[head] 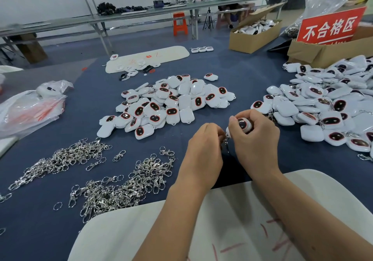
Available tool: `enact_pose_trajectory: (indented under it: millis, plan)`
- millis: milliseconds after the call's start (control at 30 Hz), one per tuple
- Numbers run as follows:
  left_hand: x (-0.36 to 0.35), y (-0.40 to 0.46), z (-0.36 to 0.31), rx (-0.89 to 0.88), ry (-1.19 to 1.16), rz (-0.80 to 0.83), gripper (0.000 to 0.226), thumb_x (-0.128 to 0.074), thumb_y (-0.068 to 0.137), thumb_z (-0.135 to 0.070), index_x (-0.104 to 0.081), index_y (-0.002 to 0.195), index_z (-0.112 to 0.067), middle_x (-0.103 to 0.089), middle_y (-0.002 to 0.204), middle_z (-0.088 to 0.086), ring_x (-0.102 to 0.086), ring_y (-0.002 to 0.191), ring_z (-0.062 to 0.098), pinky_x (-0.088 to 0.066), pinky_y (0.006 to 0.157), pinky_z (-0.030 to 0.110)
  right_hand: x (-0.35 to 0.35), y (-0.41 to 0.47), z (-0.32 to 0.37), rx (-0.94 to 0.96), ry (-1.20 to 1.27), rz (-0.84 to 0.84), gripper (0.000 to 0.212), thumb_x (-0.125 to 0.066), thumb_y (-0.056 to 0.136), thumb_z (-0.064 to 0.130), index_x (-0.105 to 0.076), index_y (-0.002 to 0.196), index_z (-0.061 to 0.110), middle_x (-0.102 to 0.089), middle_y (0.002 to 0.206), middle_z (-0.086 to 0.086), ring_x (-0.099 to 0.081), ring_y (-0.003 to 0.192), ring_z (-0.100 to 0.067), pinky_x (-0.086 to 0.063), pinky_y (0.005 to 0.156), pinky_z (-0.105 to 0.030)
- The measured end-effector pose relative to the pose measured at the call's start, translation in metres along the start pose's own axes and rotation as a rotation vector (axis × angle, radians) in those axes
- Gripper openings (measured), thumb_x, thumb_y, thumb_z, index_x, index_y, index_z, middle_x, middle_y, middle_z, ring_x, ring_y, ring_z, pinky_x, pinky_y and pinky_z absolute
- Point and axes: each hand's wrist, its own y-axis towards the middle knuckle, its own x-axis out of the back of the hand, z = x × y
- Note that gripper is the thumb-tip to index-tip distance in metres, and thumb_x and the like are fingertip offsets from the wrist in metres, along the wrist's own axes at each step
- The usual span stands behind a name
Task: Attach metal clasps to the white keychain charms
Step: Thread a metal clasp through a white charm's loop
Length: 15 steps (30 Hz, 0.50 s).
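My right hand (pixel 255 137) grips a white keychain charm (pixel 244 124) with a dark, red-rimmed oval face, held just above the blue table. My left hand (pixel 203 147) pinches a metal clasp (pixel 226 142) at the charm's lower left corner; the clasp is mostly hidden between my fingers. A pile of white charms (pixel 167 103) lies in the middle of the table. A larger pile of charms with clasps on them (pixel 331 107) spreads along the right. Two heaps of loose silver clasps (pixel 125 184) lie at the front left.
A white foam pad (pixel 232 220) lies under my forearms. A crumpled plastic bag (pixel 30 107) sits at the left. Cardboard boxes (pixel 252 36) and a red sign (pixel 329 28) stand at the back right. A white board (pixel 147 58) with small parts lies farther back.
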Motion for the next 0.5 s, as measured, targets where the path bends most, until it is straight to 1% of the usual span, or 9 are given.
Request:
enact_pose_trajectory:
  millis: [133, 200, 267, 300, 367, 400, 433, 500]
  plan:
    - [-0.0015, -0.0002, 0.0005, -0.009, 0.077, -0.015, 0.018, -0.048, 0.094, -0.005, -0.054, 0.094, -0.022, -0.052, 0.093, -0.008, -0.05, 0.08, 0.017, -0.035, 0.069, 0.028, -0.0004, -0.0012, 0.0006, 0.018, -0.017, 0.001, 0.016, -0.072, 0.094, 0.019, -0.067, 0.08, 0.012, -0.067, 0.069, 0.01, -0.063, 0.073, -0.004, -0.042, 0.064, -0.007]
    - [-0.0014, 0.0004, -0.0002, -0.02, 0.079, -0.04, 0.016, -0.049, 0.095, -0.004, -0.055, 0.093, -0.019, -0.053, 0.094, -0.006, -0.05, 0.081, 0.019, -0.038, 0.07, 0.03, -0.0005, -0.0001, -0.0007, 0.0, -0.004, 0.006, 0.017, -0.072, 0.094, 0.019, -0.066, 0.079, 0.013, -0.066, 0.067, 0.011, -0.062, 0.071, -0.003, -0.042, 0.063, -0.007]
    - [-0.0009, 0.0021, -0.0012, -0.051, 0.036, -0.071, 0.013, -0.05, 0.098, -0.006, -0.058, 0.093, -0.015, -0.057, 0.095, -0.002, -0.053, 0.083, 0.019, -0.044, 0.073, 0.037, -0.0007, 0.0026, -0.0038, -0.048, 0.048, 0.017, 0.018, -0.072, 0.094, 0.021, -0.066, 0.077, 0.016, -0.064, 0.064, 0.012, -0.06, 0.065, -0.004, -0.043, 0.062, -0.01]
    - [-0.0003, 0.0029, -0.002, -0.075, 0.012, -0.091, 0.012, -0.051, 0.099, -0.005, -0.06, 0.093, -0.013, -0.058, 0.096, -0.001, -0.053, 0.085, 0.019, -0.046, 0.076, 0.039, -0.001, 0.0039, -0.0057, -0.08, 0.089, 0.028, 0.019, -0.071, 0.093, 0.022, -0.066, 0.076, 0.017, -0.063, 0.062, 0.012, -0.058, 0.062, -0.005, -0.044, 0.062, -0.014]
    - [0.001, 0.0038, -0.0033, -0.131, -0.051, -0.133, 0.012, -0.054, 0.099, -0.002, -0.061, 0.093, -0.01, -0.06, 0.097, 0.001, -0.056, 0.087, 0.018, -0.048, 0.078, 0.041, -0.0014, 0.0061, -0.0082, -0.156, 0.185, 0.051, 0.019, -0.07, 0.092, 0.025, -0.065, 0.074, 0.019, -0.059, 0.059, 0.011, -0.055, 0.059, -0.011, -0.049, 0.063, -0.033]
    - [0.002, 0.0041, -0.0034, -0.153, -0.083, -0.147, 0.012, -0.056, 0.099, -0.002, -0.062, 0.092, -0.009, -0.061, 0.096, 0.001, -0.057, 0.088, 0.018, -0.048, 0.078, 0.041, -0.0016, 0.0066, -0.0085, -0.19, 0.225, 0.058, 0.019, -0.069, 0.09, 0.029, -0.065, 0.073, 0.02, -0.057, 0.058, 0.011, -0.054, 0.06, -0.015, -0.05, 0.064, -0.038]
    - [0.0028, 0.004, -0.0034, -0.168, -0.108, -0.154, 0.012, -0.057, 0.099, -0.002, -0.063, 0.092, -0.009, -0.063, 0.095, 0.0, -0.059, 0.088, 0.018, -0.049, 0.078, 0.041, -0.0015, 0.007, -0.0083, -0.217, 0.255, 0.061, 0.019, -0.068, 0.087, 0.032, -0.065, 0.072, 0.021, -0.056, 0.058, 0.011, -0.053, 0.06, -0.018, -0.05, 0.064, -0.042]
    - [0.0047, 0.0037, -0.0026, -0.183, -0.143, -0.157, 0.011, -0.059, 0.098, -0.002, -0.066, 0.093, -0.01, -0.065, 0.093, -0.001, -0.061, 0.087, 0.016, -0.05, 0.078, 0.041, -0.0014, 0.0075, -0.0074, -0.254, 0.291, 0.063, 0.02, -0.067, 0.084, 0.037, -0.066, 0.072, 0.021, -0.058, 0.059, 0.007, -0.052, 0.061, -0.019, -0.049, 0.064, -0.041]
